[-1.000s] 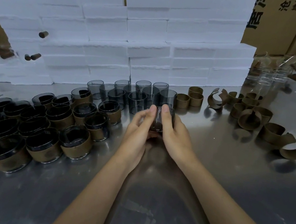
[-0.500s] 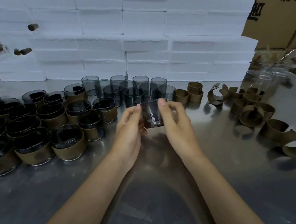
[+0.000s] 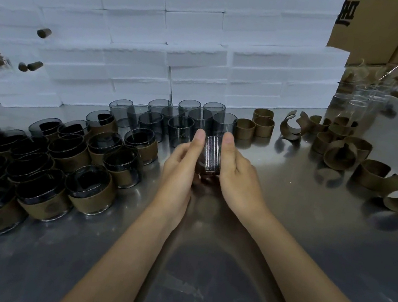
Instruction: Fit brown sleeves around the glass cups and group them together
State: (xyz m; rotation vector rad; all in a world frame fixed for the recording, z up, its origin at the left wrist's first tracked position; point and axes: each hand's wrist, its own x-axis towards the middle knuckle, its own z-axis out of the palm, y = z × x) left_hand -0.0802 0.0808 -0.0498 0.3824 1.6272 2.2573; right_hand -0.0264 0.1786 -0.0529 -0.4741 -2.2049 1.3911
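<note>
Both hands meet on one smoky grey glass cup (image 3: 212, 156), held just above the steel table (image 3: 282, 241). The left hand (image 3: 181, 166) and right hand (image 3: 237, 174) curl their fingers round its sides, thumbs pressed on the near wall, so the cup sits between the fingertips, its long axis roughly upright. No sleeve shows on it. The open brown paper sleeves (image 3: 341, 156) lie well to the right of the fingers, nearer the right hand; the sleeved cups (image 3: 88, 193) cluster to the left.
</note>
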